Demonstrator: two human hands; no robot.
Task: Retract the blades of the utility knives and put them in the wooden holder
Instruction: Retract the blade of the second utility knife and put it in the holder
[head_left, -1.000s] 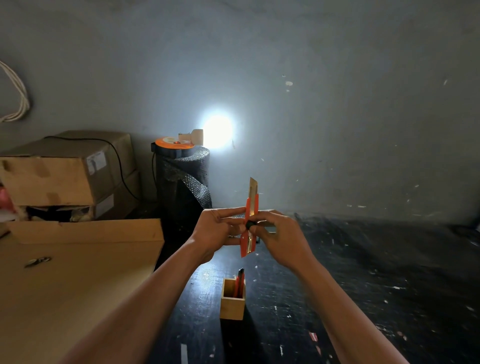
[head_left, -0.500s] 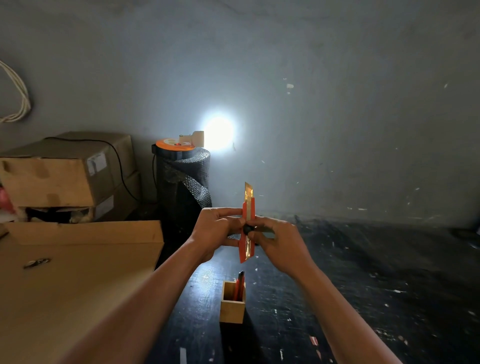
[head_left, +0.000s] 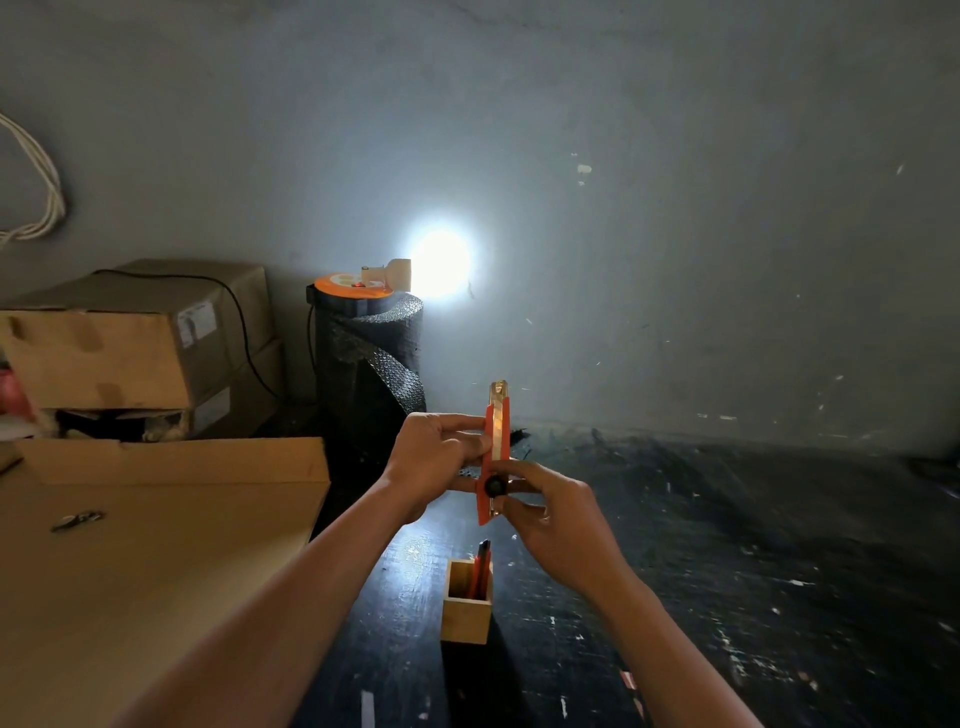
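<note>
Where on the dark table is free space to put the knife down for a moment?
Bare dark table lies right of the wooden holder, out to the wall. It is crowded left: flat cardboard, stacked boxes and the black roll.

You hold an orange utility knife (head_left: 494, 457) upright, its blade tip just showing above the body and the black slider knob low on the handle. Below it, the square wooden holder (head_left: 466, 603) stands upright with another orange knife (head_left: 481, 566) inside.
</note>
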